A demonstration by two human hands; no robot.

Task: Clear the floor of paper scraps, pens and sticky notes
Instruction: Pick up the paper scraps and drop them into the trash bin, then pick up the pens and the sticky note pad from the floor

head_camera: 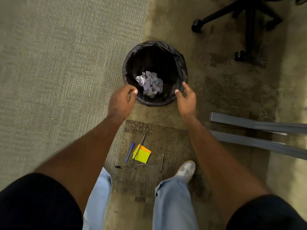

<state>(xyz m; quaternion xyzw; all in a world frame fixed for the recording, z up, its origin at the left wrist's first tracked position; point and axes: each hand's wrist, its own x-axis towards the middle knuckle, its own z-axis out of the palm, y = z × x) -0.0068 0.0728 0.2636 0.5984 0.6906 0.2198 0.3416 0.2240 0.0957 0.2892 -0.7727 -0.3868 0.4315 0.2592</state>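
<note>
A round bin with a black liner (180, 63) stands on the carpet and holds crumpled white paper scraps (150, 83). My left hand (121, 102) hovers at the bin's near left rim, fingers loosely curled, holding nothing. My right hand (186, 98) is at the near right rim, fingers apart and empty. On the floor between my feet lie yellow and orange sticky notes (142, 154), a blue pen (129, 152), a dark thin pen (140, 146) across the notes, a black pen (124, 167) and another thin pen (162, 162).
An office chair base with castors (239, 22) stands at the back right. Grey metal table legs (259, 130) reach in from the right. My shoe (186, 170) rests near the thin pen. Lighter carpet spreads to the left.
</note>
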